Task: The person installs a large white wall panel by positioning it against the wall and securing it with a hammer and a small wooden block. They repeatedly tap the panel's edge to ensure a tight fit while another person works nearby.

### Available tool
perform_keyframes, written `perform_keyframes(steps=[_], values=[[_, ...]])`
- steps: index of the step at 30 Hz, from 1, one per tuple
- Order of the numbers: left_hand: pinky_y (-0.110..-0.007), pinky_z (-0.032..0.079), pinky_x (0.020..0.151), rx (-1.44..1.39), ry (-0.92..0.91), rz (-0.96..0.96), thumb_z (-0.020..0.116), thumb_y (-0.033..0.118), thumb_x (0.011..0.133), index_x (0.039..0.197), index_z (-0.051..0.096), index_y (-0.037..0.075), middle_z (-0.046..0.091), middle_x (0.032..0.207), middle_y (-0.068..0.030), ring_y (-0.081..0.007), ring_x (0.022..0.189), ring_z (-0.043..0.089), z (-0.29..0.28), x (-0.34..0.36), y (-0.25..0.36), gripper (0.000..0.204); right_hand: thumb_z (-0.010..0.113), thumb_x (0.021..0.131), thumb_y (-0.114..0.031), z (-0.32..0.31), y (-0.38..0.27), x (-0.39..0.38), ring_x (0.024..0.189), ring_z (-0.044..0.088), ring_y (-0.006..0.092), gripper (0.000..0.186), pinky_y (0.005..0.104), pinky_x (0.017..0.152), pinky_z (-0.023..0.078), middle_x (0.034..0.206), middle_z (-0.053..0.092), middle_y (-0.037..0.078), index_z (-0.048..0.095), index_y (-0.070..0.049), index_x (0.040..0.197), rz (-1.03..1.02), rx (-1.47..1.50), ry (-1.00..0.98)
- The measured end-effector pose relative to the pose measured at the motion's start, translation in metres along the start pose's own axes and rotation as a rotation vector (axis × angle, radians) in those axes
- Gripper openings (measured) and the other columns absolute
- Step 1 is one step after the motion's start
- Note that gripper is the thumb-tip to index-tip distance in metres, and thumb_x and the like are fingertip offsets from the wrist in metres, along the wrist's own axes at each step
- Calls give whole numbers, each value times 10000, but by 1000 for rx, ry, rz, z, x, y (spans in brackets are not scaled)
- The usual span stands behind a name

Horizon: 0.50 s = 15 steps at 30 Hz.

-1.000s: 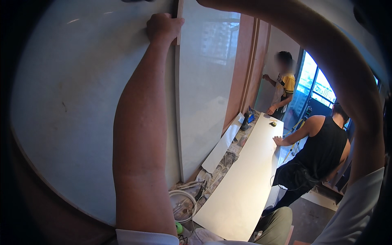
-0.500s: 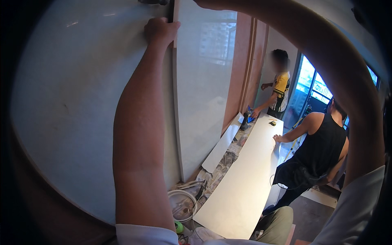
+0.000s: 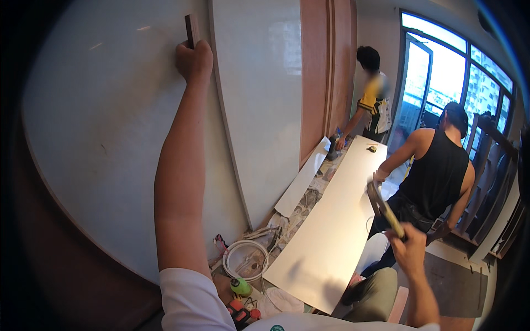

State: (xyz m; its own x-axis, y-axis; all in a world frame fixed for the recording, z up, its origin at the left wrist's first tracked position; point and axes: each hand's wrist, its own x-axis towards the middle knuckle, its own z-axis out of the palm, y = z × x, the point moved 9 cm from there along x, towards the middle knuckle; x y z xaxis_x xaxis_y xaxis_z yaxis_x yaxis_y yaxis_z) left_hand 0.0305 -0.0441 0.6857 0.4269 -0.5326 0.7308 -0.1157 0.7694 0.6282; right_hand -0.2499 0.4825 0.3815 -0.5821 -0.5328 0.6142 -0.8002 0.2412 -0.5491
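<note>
My left hand (image 3: pixel 193 60) is raised at arm's length by the large pale wall panel (image 3: pixel 105 138). It is closed round a short wood strip (image 3: pixel 192 30) with one dark face, a little left of the upright panel's edge. At lower right, my right hand (image 3: pixel 409 249) grips the yellow handle of a hammer (image 3: pixel 393 219). The hammer's dark curved head is blurred and shows over the far side of the white board. A second pale glossy panel (image 3: pixel 259 105) stands upright to the right of my left hand.
A long white board (image 3: pixel 326 231) lies below, bearing a tape measure (image 3: pixel 372 149). A person in a black tank top (image 3: pixel 436 176) bends beside it; another in yellow sleeves (image 3: pixel 375 105) stands beyond. Coiled white hose (image 3: pixel 247 260), a green bottle (image 3: pixel 240 286) and debris lie on the floor.
My left hand has shifted left with the wood strip, away from the upright panel's edge. My right arm, raised overhead before, has come down to the lower right with the hammer.
</note>
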Motion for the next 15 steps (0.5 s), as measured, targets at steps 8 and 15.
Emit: perform_keyframes(steps=[8, 15], values=[[-482, 578, 839, 658, -24, 61, 763, 570, 800, 970, 760, 44, 763, 1018, -164, -355, 956, 736, 25, -2, -5, 553, 837, 790, -224, 11, 169, -171, 553, 593, 361, 324, 439, 544, 433, 632, 587, 216, 625, 8, 712, 440, -285, -25], [-367, 493, 578, 276, -276, -163, 802, 408, 842, 1118, 669, 69, 653, 779, -40, -157, 589, 555, 53, 76, -85, 458, 820, 829, -330, 37, 201, -209, 674, 609, 447, 375, 496, 593, 454, 716, 634, 218, 632, -9, 779, 487, -381, -148]])
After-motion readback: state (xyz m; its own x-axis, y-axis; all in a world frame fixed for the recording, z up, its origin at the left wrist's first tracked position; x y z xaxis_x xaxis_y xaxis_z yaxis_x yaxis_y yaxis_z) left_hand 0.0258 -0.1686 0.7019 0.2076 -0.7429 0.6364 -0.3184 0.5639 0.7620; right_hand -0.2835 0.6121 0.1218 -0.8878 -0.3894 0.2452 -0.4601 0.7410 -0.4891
